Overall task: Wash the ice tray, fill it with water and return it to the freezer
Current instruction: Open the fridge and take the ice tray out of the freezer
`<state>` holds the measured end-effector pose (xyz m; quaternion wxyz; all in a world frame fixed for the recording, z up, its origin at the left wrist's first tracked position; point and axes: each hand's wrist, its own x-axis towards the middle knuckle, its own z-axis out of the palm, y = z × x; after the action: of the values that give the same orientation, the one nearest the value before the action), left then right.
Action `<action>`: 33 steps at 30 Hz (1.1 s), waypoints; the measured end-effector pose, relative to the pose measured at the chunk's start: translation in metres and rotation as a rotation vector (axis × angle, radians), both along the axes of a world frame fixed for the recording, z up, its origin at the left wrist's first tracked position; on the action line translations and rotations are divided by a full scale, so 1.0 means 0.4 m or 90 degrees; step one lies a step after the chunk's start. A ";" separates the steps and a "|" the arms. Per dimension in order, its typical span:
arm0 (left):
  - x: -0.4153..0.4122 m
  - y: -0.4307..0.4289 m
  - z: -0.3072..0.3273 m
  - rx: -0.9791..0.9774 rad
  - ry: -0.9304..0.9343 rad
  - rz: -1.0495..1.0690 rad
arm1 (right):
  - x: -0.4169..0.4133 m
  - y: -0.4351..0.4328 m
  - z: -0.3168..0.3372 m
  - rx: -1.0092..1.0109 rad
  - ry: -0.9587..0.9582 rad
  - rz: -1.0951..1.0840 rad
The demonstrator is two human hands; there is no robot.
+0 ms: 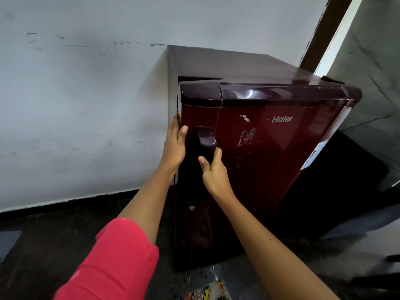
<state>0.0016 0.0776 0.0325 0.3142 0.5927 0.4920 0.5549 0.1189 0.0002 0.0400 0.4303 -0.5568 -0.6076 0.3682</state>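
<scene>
A small dark red fridge [270, 148] stands on the floor against a white wall, its door closed. My right hand [213, 172] grips the dark door handle [205, 141] from below, fingers curled round it. My left hand [176, 144] lies on the door's left edge, the thumb on the door front and the fingers wrapped round the side. No ice tray is in view.
A white wall [82, 105] runs behind and left of the fridge, above a dark floor [43, 245]. A black object [346, 191] sits right of the fridge under a marble slab [368, 83]. A patterned cloth [207, 291] shows at the bottom edge.
</scene>
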 end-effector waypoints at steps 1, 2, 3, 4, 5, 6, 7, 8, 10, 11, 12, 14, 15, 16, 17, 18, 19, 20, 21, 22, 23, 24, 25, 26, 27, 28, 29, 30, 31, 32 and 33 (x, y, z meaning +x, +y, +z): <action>0.008 -0.018 -0.001 0.007 -0.010 0.004 | 0.009 -0.014 -0.004 0.007 -0.001 0.002; 0.016 -0.035 -0.003 0.015 -0.019 0.010 | 0.019 -0.031 -0.006 0.014 -0.003 0.006; 0.026 -0.058 -0.002 0.018 -0.024 0.019 | 0.028 -0.047 -0.007 0.019 -0.001 0.010; 0.034 -0.074 -0.004 0.023 -0.027 0.028 | 0.037 -0.064 -0.005 0.020 0.002 0.018; 0.045 -0.098 -0.003 0.024 -0.028 0.036 | 0.047 -0.085 -0.003 0.018 0.005 0.025; 0.054 -0.120 -0.005 0.024 -0.026 0.042 | 0.059 -0.105 -0.001 0.016 0.008 0.032; 0.066 -0.147 -0.002 0.022 -0.023 0.049 | 0.072 -0.126 -0.002 0.015 0.013 0.037; 0.077 -0.170 -0.003 0.024 -0.017 0.059 | 0.085 -0.147 -0.003 0.013 0.018 0.042; 0.100 -0.222 0.002 0.025 0.010 0.092 | 0.110 -0.187 -0.003 0.012 0.022 0.049; 0.111 -0.248 0.004 0.030 0.030 0.113 | 0.124 -0.207 -0.005 0.010 0.021 0.050; 0.121 -0.273 0.004 0.037 0.047 0.130 | 0.139 -0.229 -0.005 0.008 0.020 0.050; 0.140 -0.314 -0.004 0.045 0.064 0.151 | 0.168 -0.268 -0.007 0.006 0.017 0.049; 0.151 -0.334 -0.008 0.051 0.069 0.158 | 0.184 -0.288 -0.011 0.007 0.020 0.045; 0.163 -0.355 -0.012 0.059 0.074 0.167 | 0.200 -0.308 -0.015 0.009 0.024 0.039; 0.178 -0.377 -0.016 0.066 0.077 0.174 | 0.218 -0.328 -0.023 0.012 0.025 0.032; 0.194 -0.402 -0.018 0.076 0.080 0.181 | 0.234 -0.348 -0.029 0.016 0.022 0.023; 0.209 -0.424 -0.018 0.085 0.081 0.187 | 0.248 -0.364 -0.036 0.023 0.021 0.013; 0.227 -0.449 -0.018 0.096 0.083 0.194 | 0.265 -0.384 -0.040 0.028 0.016 0.001; 0.245 -0.473 -0.018 0.105 0.085 0.203 | 0.282 -0.404 -0.045 0.037 0.011 -0.010; 0.264 -0.495 -0.019 0.107 0.086 0.210 | 0.300 -0.425 -0.045 0.041 0.008 -0.021; 0.284 -0.518 -0.019 0.107 0.089 0.217 | 0.318 -0.446 -0.044 0.047 0.010 -0.029; 0.301 -0.538 -0.019 0.106 0.093 0.224 | 0.334 -0.463 -0.043 0.054 0.013 -0.035; 0.321 -0.561 -0.019 0.108 0.100 0.231 | 0.353 -0.483 -0.043 0.063 0.013 -0.041; 0.341 -0.582 -0.018 0.113 0.112 0.240 | 0.373 -0.505 -0.041 0.070 0.012 -0.047; 0.358 -0.601 -0.018 0.118 0.127 0.248 | 0.391 -0.519 -0.042 0.076 0.012 -0.053; 0.377 -0.623 -0.016 0.125 0.145 0.255 | 0.412 -0.536 -0.043 0.081 0.013 -0.059; 0.396 -0.642 -0.014 0.130 0.164 0.262 | 0.433 -0.550 -0.044 0.082 0.014 -0.066; 0.417 -0.660 -0.012 0.135 0.182 0.267 | 0.453 -0.563 -0.045 0.082 0.014 -0.075; 0.441 -0.679 -0.010 0.140 0.197 0.270 | 0.474 -0.578 -0.046 0.086 0.015 -0.083; 0.466 -0.698 -0.009 0.146 0.207 0.272 | 0.496 -0.593 -0.046 0.089 0.019 -0.093; 0.492 -0.716 -0.009 0.151 0.211 0.275 | 0.516 -0.609 -0.044 0.093 0.025 -0.101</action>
<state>0.1983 -0.2087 0.0289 0.0331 0.5895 0.5828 0.5584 0.3254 -0.2436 0.0225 0.5093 -0.5631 -0.5783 0.2983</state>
